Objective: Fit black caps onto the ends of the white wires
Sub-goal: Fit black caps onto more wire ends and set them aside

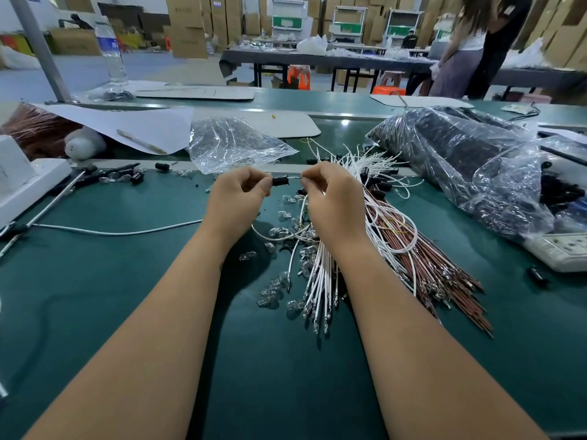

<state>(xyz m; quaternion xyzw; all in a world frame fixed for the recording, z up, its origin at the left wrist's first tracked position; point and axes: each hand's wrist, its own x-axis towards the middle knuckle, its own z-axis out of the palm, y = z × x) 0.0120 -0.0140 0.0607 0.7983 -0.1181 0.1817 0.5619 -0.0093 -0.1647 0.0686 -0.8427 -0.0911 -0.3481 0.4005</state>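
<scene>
My left hand (239, 195) pinches a small black cap (280, 181) by its left end, raised above the green bench. My right hand (330, 198) pinches the metal tip of a white wire (295, 177) just to the right of the cap, the tip at the cap's mouth. That wire loops down under my right hand. A bundle of white wires (320, 274) lies below my hands. More white wires, some carrying black caps (378, 185), fan out behind my right hand.
Red-brown wires (422, 262) lie right of the white bundle. Small clear bulbs (276, 290) are scattered below my hands. A plastic bag of black parts (460, 160) fills the right, a crumpled clear bag (232, 144) sits behind, a white power strip (562, 252) at far right.
</scene>
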